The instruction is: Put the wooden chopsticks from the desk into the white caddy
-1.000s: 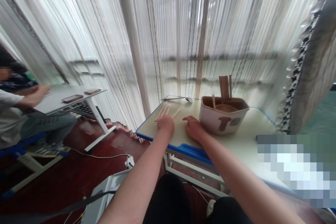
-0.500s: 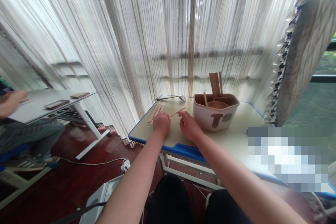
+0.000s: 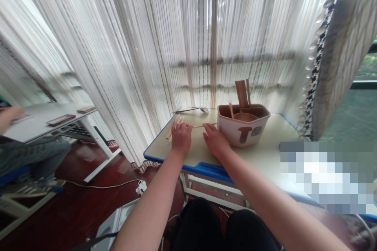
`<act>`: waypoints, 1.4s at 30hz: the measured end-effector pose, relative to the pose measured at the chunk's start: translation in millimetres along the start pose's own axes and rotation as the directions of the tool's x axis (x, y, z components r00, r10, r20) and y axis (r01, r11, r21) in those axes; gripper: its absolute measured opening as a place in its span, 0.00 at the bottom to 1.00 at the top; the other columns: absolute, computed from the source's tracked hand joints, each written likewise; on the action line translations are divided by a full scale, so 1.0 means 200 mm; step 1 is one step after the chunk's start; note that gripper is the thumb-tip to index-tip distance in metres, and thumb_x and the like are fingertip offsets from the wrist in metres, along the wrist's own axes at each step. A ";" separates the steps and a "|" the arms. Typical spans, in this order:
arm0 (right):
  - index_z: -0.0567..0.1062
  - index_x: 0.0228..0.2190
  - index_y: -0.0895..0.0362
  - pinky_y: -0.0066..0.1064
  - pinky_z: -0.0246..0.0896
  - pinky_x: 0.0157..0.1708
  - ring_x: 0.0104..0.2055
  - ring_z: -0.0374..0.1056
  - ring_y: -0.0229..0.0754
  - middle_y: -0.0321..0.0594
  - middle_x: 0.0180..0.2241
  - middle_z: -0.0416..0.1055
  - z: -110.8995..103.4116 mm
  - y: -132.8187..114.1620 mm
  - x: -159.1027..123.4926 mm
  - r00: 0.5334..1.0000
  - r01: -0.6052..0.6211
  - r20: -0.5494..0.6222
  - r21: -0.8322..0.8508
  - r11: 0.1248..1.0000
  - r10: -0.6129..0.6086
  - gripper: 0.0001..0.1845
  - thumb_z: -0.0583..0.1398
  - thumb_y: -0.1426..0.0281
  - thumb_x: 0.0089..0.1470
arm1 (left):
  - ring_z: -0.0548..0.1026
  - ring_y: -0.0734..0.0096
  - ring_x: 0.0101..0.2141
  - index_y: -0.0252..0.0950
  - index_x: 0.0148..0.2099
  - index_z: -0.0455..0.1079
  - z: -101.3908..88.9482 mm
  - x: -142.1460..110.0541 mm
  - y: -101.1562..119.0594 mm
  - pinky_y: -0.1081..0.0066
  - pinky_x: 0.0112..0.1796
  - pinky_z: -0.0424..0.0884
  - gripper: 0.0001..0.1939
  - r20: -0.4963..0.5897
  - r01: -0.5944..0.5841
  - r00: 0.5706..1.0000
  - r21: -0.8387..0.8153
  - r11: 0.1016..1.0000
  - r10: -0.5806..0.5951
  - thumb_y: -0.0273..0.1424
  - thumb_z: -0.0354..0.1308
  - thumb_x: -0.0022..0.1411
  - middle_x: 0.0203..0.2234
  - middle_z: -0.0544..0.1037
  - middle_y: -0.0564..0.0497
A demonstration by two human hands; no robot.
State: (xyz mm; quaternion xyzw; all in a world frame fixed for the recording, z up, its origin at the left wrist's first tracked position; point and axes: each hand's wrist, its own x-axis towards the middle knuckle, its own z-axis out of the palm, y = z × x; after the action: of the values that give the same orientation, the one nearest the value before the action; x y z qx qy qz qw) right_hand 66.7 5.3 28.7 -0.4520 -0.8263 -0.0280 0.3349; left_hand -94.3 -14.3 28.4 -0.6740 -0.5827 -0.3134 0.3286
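Observation:
A pale wooden chopstick (image 3: 198, 126) lies level between my two hands, just above or on the desk top. My left hand (image 3: 181, 138) has its fingers curled, with thumb and fingertip at the chopstick's left end. Farther right, my right hand (image 3: 215, 139) pinches the same chopstick, whose right end pokes out past the fingers toward the holder. Several more pale chopsticks (image 3: 169, 135) lie beside my left hand, partly hidden by it. The utensil holder (image 3: 228, 131), white outside and brown inside, stands right of my right hand. It contains a bundle of brown chopsticks (image 3: 241, 95) and a brown ladle (image 3: 246, 117).
A metal spoon (image 3: 203, 110) lies at the back of the blue-edged desk (image 3: 156, 145), in front of a sheer curtain (image 3: 141, 47). At left, another person's hand (image 3: 10, 117) is over a white table (image 3: 32, 129). A blurred-out patch (image 3: 324, 176) covers the desk's right side.
The chopstick has turned from slanting up rightward to nearly level, and its right end now reaches near the holder. My right hand's fingers have closed down over it. The view has shifted slightly.

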 end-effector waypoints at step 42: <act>0.73 0.42 0.55 0.27 0.58 0.30 0.34 0.69 0.39 0.43 0.36 0.74 -0.14 -0.04 -0.03 0.952 0.270 -0.127 -0.075 0.960 -0.278 0.16 0.47 0.67 0.61 | 0.72 0.70 0.30 0.34 0.54 0.59 -0.02 0.00 -0.04 0.67 0.37 0.69 0.23 -0.127 0.365 0.813 -0.650 0.667 -0.568 0.41 0.49 0.61 0.33 0.74 0.48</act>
State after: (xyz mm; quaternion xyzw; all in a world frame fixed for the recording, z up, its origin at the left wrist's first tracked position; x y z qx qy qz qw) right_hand 77.0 -14.2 49.1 -0.3394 -0.8550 -0.1283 0.3706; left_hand -102.9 -17.5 31.6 -0.5071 -0.5468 -0.6593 0.0958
